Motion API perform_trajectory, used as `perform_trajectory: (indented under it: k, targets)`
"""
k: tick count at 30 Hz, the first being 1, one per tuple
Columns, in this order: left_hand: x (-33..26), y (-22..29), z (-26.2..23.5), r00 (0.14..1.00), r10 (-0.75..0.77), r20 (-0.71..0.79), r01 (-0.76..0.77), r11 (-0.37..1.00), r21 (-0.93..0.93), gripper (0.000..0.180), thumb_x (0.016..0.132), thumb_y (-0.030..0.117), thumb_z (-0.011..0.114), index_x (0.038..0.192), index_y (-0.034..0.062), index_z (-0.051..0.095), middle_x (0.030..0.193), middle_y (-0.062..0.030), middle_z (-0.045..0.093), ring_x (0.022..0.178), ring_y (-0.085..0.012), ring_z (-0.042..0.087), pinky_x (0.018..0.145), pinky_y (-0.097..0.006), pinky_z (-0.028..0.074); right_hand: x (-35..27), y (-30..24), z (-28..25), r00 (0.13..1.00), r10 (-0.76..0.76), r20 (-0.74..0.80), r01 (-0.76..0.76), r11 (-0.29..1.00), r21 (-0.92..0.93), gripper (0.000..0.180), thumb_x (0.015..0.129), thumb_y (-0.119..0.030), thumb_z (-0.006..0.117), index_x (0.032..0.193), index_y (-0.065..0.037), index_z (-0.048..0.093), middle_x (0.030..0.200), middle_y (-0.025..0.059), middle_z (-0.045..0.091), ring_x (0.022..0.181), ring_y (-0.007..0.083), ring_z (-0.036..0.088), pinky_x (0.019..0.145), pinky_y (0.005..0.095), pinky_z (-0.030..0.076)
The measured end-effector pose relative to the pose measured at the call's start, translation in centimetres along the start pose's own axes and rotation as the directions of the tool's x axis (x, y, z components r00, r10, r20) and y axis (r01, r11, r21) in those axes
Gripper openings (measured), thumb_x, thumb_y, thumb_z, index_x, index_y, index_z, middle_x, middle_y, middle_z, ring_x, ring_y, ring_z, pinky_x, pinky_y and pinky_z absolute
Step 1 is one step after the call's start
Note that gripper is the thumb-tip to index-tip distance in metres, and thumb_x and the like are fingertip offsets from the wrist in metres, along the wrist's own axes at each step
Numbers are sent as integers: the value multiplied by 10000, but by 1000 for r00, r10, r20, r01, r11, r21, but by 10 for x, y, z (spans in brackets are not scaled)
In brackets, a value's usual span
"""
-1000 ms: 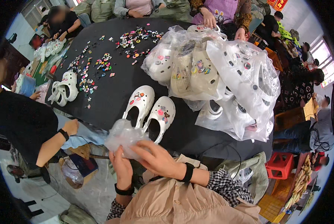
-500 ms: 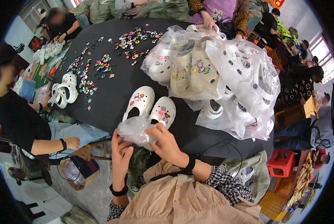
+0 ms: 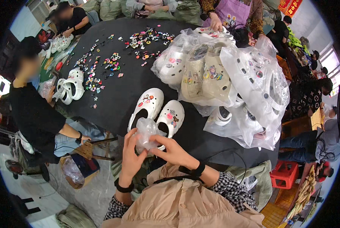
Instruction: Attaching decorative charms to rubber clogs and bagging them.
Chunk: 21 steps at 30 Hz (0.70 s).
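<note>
Translucent plastic bag point(image 3: 146, 131), in the head view, is bunched by the heels of the white clogs point(image 3: 151, 100) on the tabletop point(image 3: 118, 100), your left hand point(image 3: 131, 159) and right hand point(image 3: 175, 152) both pinching it; uneven pulling could tear it or snag a charm point(image 3: 170, 115).

The crumpled plastic bag point(image 3: 146, 130) is a translucent, milky white, and the pair of clogs point(image 3: 151, 99) is white, dotted with red, pink and brown charms. Black covers the tabletop point(image 3: 118, 100), sprinkled with multicoloured shoe charms point(image 3: 111, 62). Among the bagged shoes, one pair of clogs point(image 3: 216, 78) is beige. The checked sleeves point(image 3: 234, 190) are black and white, the smock point(image 3: 185, 203) tan, the wristband point(image 3: 199, 170) black, the plastic stool point(image 3: 284, 174) bright red, the far apron point(image 3: 232, 11) purple.
</note>
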State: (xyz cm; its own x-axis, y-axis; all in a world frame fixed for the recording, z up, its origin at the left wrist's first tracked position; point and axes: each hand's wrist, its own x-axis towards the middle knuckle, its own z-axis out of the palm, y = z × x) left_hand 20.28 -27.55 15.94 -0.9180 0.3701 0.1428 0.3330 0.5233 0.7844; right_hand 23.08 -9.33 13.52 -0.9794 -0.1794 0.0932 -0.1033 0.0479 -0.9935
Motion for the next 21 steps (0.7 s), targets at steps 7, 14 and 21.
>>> perform_trajectory:
  k: [7,14,21]
  targets:
    - [28,-48,-6,972,20,-235,7,994,113,375,677,-82,557,1047,-29,591,1118,-149,563,1030,-361,531,883,-391,437,-6,14,-21,998,-48,-50,45,998,-49,389,897,-85,579,1278,-25,527,1130,155,609,1024,250,618,903,343,476]
    - [48,-84,26,949,314,-33,-220,731,646,228,706,50,593,921,84,659,943,-57,556,878,-272,506,748,-386,445,-15,35,-37,979,169,-117,-172,985,-13,255,924,-93,563,1165,-20,605,1049,122,646,921,193,640,810,307,506]
    - [71,-89,41,951,266,157,-299,668,681,163,722,46,577,861,74,657,890,-61,563,875,-265,538,713,-380,489,-15,35,-33,977,213,-3,-212,971,-108,243,920,-112,569,1141,-25,616,1014,121,651,871,206,628,788,313,498]
